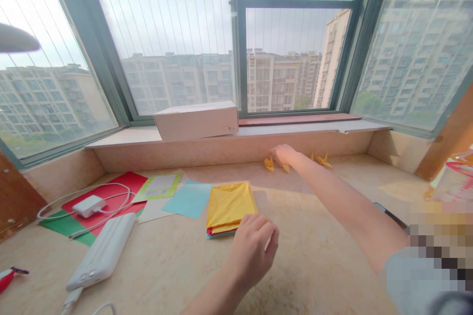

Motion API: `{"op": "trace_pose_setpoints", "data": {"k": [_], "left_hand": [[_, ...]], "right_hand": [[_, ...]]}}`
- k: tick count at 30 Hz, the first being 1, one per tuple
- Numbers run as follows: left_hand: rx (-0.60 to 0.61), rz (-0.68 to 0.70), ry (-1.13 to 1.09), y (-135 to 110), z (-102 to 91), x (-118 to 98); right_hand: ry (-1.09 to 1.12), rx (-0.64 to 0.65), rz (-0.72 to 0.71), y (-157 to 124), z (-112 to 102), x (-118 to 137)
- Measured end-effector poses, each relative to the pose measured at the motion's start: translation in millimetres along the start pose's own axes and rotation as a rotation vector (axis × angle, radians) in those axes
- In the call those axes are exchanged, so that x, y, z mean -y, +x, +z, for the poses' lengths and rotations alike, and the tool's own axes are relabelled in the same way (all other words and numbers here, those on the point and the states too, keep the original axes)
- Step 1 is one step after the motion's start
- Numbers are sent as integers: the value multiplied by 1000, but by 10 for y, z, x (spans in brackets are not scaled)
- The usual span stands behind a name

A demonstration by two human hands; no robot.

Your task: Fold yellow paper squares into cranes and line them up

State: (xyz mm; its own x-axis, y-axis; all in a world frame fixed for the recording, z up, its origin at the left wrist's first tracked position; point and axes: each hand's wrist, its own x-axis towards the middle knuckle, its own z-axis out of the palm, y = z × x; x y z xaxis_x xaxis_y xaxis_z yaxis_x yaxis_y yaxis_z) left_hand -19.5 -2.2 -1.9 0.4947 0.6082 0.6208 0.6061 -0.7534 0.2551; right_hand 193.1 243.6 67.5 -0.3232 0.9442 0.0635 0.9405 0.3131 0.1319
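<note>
Stone ledge (158, 275) lay under window (238, 59). Right hand (284, 152) was beside yellow paper bird (269, 164) near wall (207, 155); finger grip impossible to tell. Left hand (254, 241) loosely curled, seemed empty. Bird looked light, fragile; safest hold: body.

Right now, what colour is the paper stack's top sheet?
The top sheet is yellow, as the head view shows.

From my head, my only view looks forward and down across the counter (310, 261), facing the window (239, 39) at twelve o'clock, my left hand (254, 238) close, my right hand (284, 152) farther, toward one.
</note>
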Motion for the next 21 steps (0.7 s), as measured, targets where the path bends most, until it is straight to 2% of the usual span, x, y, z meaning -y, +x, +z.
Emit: {"op": "trace_pose_setpoints", "data": {"k": [4,10,12,14,16,19,21], "left_hand": [[-1,-4,41,18,-13,52],[39,-52,122,87,-124,195],[57,-93,164,103,-168,262],[72,-122,187,110,-209,332],[88,-162,228,111,-249,399],[177,-228,273,100,-305,481],[233,-220,263,86,-331,526]], "right_hand": [[-48,-73,-172,-439,-31,260],[-22,-152,-430,-1346,94,908],[101,-284,-482,-1550,175,1071],[256,-396,-447,-1675,273,1161],[471,-471,-344,-1739,383,1177],[765,-473,-207,-1779,537,1106],[822,-460,-181,-1789,608,1044]]}}
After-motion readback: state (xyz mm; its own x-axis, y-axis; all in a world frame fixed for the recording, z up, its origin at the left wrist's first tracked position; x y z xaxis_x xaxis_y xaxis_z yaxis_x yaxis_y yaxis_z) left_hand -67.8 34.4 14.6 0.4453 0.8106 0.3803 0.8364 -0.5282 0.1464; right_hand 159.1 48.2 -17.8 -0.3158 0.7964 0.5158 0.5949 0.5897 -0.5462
